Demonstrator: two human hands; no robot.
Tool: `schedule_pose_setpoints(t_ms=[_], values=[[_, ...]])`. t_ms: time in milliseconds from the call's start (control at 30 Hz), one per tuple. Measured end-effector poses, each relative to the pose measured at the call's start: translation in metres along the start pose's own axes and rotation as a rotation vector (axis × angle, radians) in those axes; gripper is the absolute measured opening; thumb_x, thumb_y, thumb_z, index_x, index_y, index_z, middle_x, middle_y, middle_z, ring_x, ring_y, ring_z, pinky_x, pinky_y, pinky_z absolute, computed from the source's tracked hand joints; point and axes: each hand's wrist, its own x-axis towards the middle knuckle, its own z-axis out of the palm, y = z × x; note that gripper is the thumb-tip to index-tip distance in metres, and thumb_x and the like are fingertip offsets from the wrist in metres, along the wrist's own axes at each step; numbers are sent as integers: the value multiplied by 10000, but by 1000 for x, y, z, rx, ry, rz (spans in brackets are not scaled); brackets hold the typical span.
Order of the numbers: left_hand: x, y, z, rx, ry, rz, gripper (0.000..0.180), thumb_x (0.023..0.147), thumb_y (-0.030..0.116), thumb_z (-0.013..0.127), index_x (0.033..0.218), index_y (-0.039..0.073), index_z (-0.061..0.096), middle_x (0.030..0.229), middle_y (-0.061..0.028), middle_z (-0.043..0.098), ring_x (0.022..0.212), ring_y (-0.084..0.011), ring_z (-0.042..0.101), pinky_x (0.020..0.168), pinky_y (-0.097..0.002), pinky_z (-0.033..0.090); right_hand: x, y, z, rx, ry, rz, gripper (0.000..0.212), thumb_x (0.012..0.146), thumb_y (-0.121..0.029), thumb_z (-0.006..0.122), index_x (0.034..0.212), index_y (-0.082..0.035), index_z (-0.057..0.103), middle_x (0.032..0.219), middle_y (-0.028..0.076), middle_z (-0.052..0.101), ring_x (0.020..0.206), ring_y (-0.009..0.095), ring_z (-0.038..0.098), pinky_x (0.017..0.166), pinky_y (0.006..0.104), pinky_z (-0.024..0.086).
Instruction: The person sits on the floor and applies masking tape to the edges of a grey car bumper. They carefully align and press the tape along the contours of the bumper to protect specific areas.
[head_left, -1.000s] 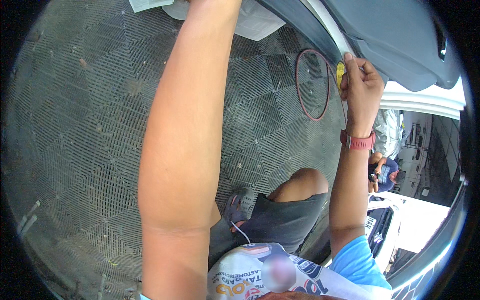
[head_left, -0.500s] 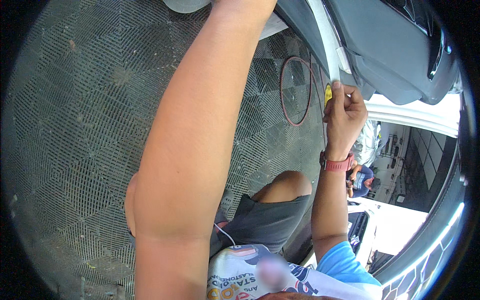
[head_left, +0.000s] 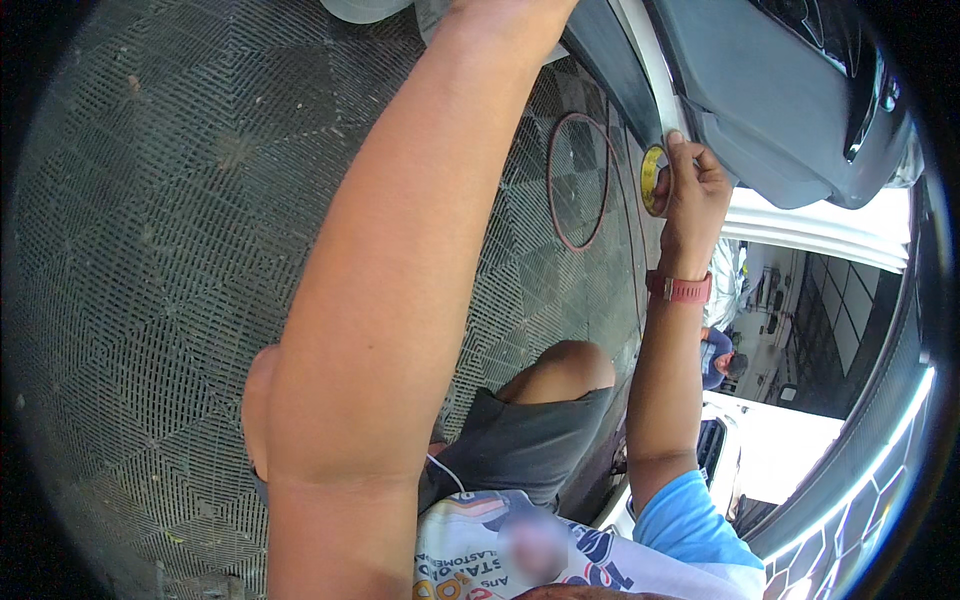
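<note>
My right hand [head_left: 693, 185] is closed at the upper right, its thumb and finger pinching the end of a pale tape strip [head_left: 655, 70]. The roll of tape [head_left: 651, 182], with a yellow inner core, hangs at the fingers of that same hand. The strip runs up from the thumb between a dark trim piece [head_left: 612, 70] and a large grey vehicle panel [head_left: 770, 110]. My left forearm [head_left: 390, 270] crosses the middle of the view, and its hand lies beyond the top edge, out of sight.
A reddish hose [head_left: 551, 190] loops on the dark grid-tile floor [head_left: 200, 250]. My bent knee [head_left: 570, 370] is below. Another person [head_left: 718, 360] is farther back at the right, near a white vehicle [head_left: 715, 440]. A pale round object [head_left: 365, 8] shows at the top edge.
My right hand has moved slightly up along the panel edge and turned, so more of the tape roll shows. My left forearm has shifted a little to the right at its upper end.
</note>
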Motion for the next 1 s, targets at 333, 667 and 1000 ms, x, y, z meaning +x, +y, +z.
schedule_pose_setpoints(t_ms=[333,667,1000], values=[[-11,-15,23,63,104,82,637,759,260,788,1345,65,632,1469,-229,451,1411,-406,376,1187,-547,265,8,-3,-3,-13,3,14,277,975,-270,744,891,-9,710,560,-3,554,428,68,468,403,234,331],[-34,-17,39,113,36,169,823,777,321,762,1508,43,505,1646,-296,226,1530,-471,188,1227,-612,176,11,-4,-6,13,48,38,265,942,-255,779,894,2,742,586,2,575,450,66,486,414,226,343],[-47,-16,38,139,10,268,894,774,331,744,1553,26,428,1675,-320,141,1553,-499,110,1234,-618,123,14,-5,1,-38,113,-1,294,920,-247,791,817,23,739,566,3,580,462,63,507,430,229,362]])
